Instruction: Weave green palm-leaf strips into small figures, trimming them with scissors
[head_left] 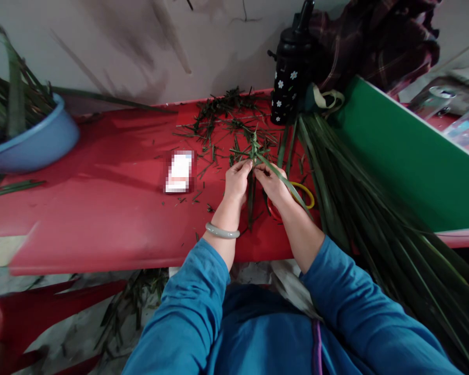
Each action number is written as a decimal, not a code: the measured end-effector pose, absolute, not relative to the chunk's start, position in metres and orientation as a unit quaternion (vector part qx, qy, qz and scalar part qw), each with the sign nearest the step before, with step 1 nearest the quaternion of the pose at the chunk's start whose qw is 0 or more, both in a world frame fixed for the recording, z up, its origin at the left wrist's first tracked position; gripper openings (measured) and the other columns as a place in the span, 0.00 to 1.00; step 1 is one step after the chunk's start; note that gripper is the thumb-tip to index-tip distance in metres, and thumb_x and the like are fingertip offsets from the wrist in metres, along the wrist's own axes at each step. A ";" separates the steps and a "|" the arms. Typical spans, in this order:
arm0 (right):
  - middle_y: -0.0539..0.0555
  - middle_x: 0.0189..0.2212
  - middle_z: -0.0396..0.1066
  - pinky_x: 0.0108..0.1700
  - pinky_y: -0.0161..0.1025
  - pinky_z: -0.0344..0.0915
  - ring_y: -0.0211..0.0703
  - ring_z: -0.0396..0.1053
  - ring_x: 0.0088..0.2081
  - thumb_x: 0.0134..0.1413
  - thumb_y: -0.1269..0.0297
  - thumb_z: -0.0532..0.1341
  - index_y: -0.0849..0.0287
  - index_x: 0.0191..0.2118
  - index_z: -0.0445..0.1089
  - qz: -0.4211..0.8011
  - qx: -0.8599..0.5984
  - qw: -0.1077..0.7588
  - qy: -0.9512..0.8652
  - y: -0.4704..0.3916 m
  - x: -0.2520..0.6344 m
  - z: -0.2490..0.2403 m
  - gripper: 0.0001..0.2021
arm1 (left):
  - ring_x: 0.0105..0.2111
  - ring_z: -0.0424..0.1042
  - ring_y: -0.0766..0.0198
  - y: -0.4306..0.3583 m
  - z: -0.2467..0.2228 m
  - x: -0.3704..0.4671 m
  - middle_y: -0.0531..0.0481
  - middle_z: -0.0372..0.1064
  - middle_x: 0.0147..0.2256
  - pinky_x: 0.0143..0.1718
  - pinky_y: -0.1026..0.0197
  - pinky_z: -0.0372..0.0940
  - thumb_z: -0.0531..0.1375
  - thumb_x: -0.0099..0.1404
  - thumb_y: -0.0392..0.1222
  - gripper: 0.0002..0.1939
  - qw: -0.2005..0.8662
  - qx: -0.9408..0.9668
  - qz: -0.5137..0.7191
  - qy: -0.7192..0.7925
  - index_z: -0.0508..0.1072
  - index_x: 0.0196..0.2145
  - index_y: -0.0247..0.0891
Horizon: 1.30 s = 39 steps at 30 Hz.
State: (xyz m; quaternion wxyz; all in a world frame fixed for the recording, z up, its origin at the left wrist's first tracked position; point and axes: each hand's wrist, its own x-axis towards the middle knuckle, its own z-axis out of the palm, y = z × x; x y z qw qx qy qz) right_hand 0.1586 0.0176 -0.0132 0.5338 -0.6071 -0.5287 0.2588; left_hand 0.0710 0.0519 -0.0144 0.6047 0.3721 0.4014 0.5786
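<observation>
Both of my hands meet over the red table (133,224), around a small woven piece of green leaf (254,145). My left hand (237,179), below a grey bangle on the wrist, pinches the lower left side of the piece between thumb and finger. On the right side, the fingers of my right hand (272,182) are closed on the piece too. One long strip passes over the back of my right hand, and another hangs down between the hands. Scissors with red and yellow handles (308,194) lie partly hidden under my right hand and wrist.
Leaf scraps (222,112) lie near the wall. A blurred-out pale rectangle (180,172) is on the left. A blue basin (35,146) holds leaves. On the right are a black flowered tumbler (285,78), long leaves (347,182) and a green panel (406,166).
</observation>
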 end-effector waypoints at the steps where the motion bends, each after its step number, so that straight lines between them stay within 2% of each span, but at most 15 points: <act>1: 0.50 0.23 0.66 0.34 0.38 0.61 0.38 0.63 0.28 0.43 0.63 0.57 0.58 0.25 0.68 0.253 -0.612 0.529 -0.531 0.017 0.159 -0.013 0.05 | 0.27 0.67 0.70 0.053 -0.015 0.071 0.54 0.70 0.23 0.36 0.64 0.60 0.61 0.46 0.37 0.02 0.603 0.377 0.578 0.401 0.74 0.21 0.36; 10: 0.49 0.22 0.63 0.33 0.37 0.60 0.36 0.62 0.27 0.45 0.56 0.56 0.57 0.24 0.67 0.291 -0.589 0.542 -0.523 0.018 0.157 -0.016 0.11 | 0.27 0.67 0.69 0.054 -0.017 0.072 0.53 0.70 0.24 0.35 0.63 0.60 0.61 0.46 0.37 0.03 0.593 0.387 0.574 0.412 0.73 0.22 0.36; 16: 0.47 0.19 0.59 0.29 0.35 0.55 0.34 0.56 0.24 0.46 0.59 0.53 0.58 0.24 0.64 0.317 -0.577 0.531 -0.534 0.018 0.158 -0.019 0.09 | 0.27 0.66 0.69 0.049 -0.012 0.072 0.53 0.69 0.22 0.38 0.62 0.60 0.60 0.47 0.36 0.02 0.589 0.383 0.578 0.415 0.72 0.21 0.35; 25: 0.47 0.20 0.58 0.32 0.35 0.55 0.36 0.57 0.26 0.44 0.61 0.54 0.58 0.22 0.61 0.340 -0.569 0.518 -0.541 0.016 0.156 -0.015 0.08 | 0.27 0.67 0.69 0.050 -0.009 0.070 0.54 0.67 0.21 0.39 0.61 0.61 0.59 0.50 0.39 0.06 0.645 0.363 0.566 0.364 0.68 0.19 0.36; 30: 0.45 0.17 0.55 0.27 0.33 0.53 0.33 0.53 0.22 0.45 0.60 0.53 0.58 0.22 0.59 0.400 -0.550 0.518 -0.519 0.017 0.153 -0.016 0.09 | 0.25 0.66 0.71 0.051 -0.007 0.068 0.55 0.65 0.20 0.35 0.64 0.61 0.59 0.51 0.38 0.06 0.621 0.363 0.574 0.392 0.67 0.20 0.36; 36: 0.43 0.14 0.54 0.20 0.31 0.47 0.29 0.48 0.17 0.46 0.63 0.53 0.58 0.22 0.57 0.482 -0.540 0.514 -0.460 0.013 0.148 -0.008 0.08 | 0.24 0.67 0.68 0.047 0.001 0.067 0.54 0.63 0.18 0.31 0.62 0.62 0.59 0.52 0.43 0.10 0.656 0.343 0.522 0.423 0.67 0.19 0.36; 39: 0.43 0.14 0.54 0.19 0.30 0.47 0.28 0.48 0.16 0.46 0.65 0.53 0.58 0.23 0.57 0.506 -0.538 0.511 -0.441 0.011 0.147 -0.003 0.06 | 0.24 0.67 0.69 0.047 0.002 0.066 0.54 0.64 0.19 0.32 0.62 0.62 0.59 0.52 0.41 0.08 0.665 0.322 0.532 0.413 0.67 0.20 0.36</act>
